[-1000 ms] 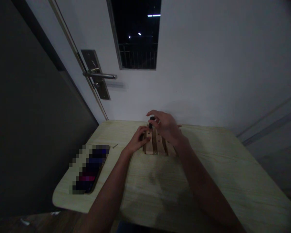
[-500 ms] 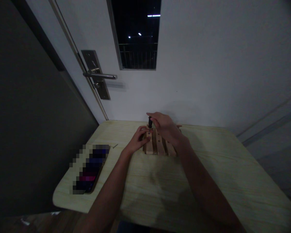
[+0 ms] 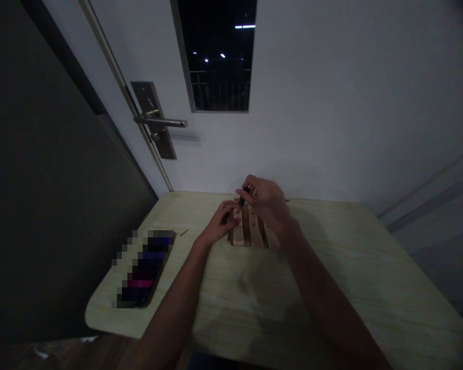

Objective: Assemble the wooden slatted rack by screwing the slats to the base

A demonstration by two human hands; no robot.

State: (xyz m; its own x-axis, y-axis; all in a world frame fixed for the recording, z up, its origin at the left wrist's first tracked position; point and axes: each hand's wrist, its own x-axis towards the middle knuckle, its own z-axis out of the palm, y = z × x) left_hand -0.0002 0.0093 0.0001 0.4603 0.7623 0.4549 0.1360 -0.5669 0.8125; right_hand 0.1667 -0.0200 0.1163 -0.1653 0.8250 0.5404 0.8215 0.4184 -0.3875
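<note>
A small slatted wooden piece (image 3: 257,234), pale slats with dark gaps and small holes, lies near the table's far edge. My left hand (image 3: 221,222) grips its left side, thumb and fingers on the leftmost slat around the screwdriver tip. A screwdriver (image 3: 242,200) with a black handle is in the closed fingers of my right hand (image 3: 267,200). It leans a little to the right, its tip down at the upper part of that slat. Whether a screw sits under the tip is too small to tell. My right hand hides the piece's upper right part.
On the table (image 3: 224,308) at left lies a phone (image 3: 150,272), its screen blurred out. A thin metal rod or screw (image 3: 184,232) lies just beyond it. Behind the table stands a white door (image 3: 312,103) with a lever handle (image 3: 160,122) and a dark window (image 3: 219,56).
My right hand has shifted its grip, fingers now curled around the screwdriver handle. The handle has tipped from near upright toward the right. My left hand stays in place.
</note>
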